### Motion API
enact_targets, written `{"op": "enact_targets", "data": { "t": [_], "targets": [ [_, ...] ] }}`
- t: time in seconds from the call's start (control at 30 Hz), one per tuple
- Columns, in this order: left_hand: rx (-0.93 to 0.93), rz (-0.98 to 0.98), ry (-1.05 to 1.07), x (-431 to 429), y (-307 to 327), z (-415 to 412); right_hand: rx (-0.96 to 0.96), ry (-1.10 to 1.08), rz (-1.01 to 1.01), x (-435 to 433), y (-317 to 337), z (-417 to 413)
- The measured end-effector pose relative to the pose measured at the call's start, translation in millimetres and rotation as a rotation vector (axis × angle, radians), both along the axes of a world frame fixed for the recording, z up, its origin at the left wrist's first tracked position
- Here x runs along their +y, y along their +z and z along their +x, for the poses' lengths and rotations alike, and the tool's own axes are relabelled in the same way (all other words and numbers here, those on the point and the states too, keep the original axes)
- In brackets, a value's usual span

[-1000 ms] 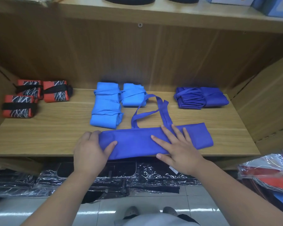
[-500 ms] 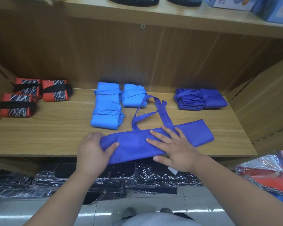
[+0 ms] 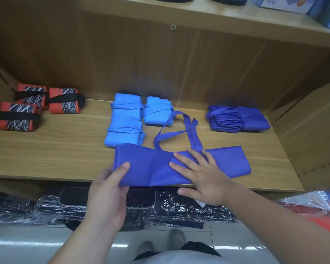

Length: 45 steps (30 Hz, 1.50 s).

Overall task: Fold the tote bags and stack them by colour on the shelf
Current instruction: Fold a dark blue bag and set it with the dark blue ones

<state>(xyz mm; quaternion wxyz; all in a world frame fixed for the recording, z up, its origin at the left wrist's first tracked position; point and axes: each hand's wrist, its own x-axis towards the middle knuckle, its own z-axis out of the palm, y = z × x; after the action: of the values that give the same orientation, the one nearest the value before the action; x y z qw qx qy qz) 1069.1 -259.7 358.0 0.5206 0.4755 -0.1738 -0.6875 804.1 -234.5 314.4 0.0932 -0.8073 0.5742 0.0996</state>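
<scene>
Head view: at the left rear corner of the shelf (image 3: 55,153) lay three orange-red folded bags (image 3: 17,119), each bound with a black strap. Two sat side by side at the back, and the third sat nearer the left edge, just in front of them.

At the front edge, my left hand (image 3: 107,193) gripped the left end of the dark blue tote bag (image 3: 151,168). The thumb lay on top of the cloth, and my other fingers were tucked beneath it, out of sight.

Just behind that end, in the middle of the shelf, were the light blue folded bags (image 3: 125,122). They formed a column running from the rear toward the front, with one more bundle beside it at the rear. The frontmost one sat right against the tote's far edge.

The tote itself lay as a long folded band along the front edge, its near side reaching the lip. Its handles (image 3: 191,130) looped away toward the rear, and one loop crossed the right side of the rear light blue bundle.

My right hand (image 3: 204,178) lay flat on the middle of the band. Its fingers (image 3: 181,159) were straight and spread, pressing the cloth down, and the thumb stuck out past the shelf's front edge.

Toward the right rear corner sat the folded dark blue bags (image 3: 236,119), wrapped in their own handles, well apart from the band.
</scene>
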Motion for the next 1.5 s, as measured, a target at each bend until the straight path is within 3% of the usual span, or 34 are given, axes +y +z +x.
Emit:
{"op": "enact_targets", "data": {
  "t": [0.2,0.33,0.5,0.6,0.7,0.87,0.93,1.0,1.07,1.1,1.2,1.33,1.5],
  "targets": [
    [-0.1,-0.181,0.006,5.9,5.9,-25.5,-0.075,-0.031,0.03,-8.2,-1.6,5.0],
    [-0.278,-0.201,0.118,-1.5,7.8,-39.5,-0.129,-0.047,0.055,-18.4,1.0,12.1],
    [-0.39,-0.134,0.337,-31.5,13.7,-34.7,-0.217,0.235,0.204,-32.8,10.9,-9.4],
    [-0.42,-0.083,0.396,-41.4,16.3,-35.4,-0.173,0.363,0.13,-37.4,8.7,-24.7],
    [-0.46,-0.112,0.397,-44.5,24.1,-46.2,-0.139,0.4,0.074,-36.2,3.0,-25.2],
    [-0.592,-0.335,0.273,-34.3,44.2,-85.8,-0.174,0.359,0.077,-37.7,2.6,-16.2],
    [-0.716,-0.434,0.222,-28.6,45.1,-102.8,-0.355,0.338,0.098,-42.2,3.4,-16.9],
    [-0.88,-0.521,0.155,-22.2,42.7,-117.2,-0.777,0.228,0.093,-44.8,4.2,-22.7],
    [-1.003,-0.603,0.102,-16.4,39.1,-127.1,-1.134,0.033,-0.143,-48.2,3.5,-37.5],
    [-1.034,-0.639,0.083,-14.3,37.0,-129.4,-1.177,-0.049,-0.284,-50.1,5.0,-47.4],
    [-1.206,-0.734,-0.002,-11.6,30.5,-127.9,-1.076,-0.044,-0.441,-51.7,7.5,-85.6],
    [-1.454,-0.938,-0.158,-10.3,22.8,-130.2,-0.817,0.097,-0.351,-43.0,-13.9,-149.1],
    [-1.548,-0.986,-0.329,-3.2,1.0,-162.9,-0.625,0.131,-0.255,-19.2,-32.1,-173.2]
  ]
}}
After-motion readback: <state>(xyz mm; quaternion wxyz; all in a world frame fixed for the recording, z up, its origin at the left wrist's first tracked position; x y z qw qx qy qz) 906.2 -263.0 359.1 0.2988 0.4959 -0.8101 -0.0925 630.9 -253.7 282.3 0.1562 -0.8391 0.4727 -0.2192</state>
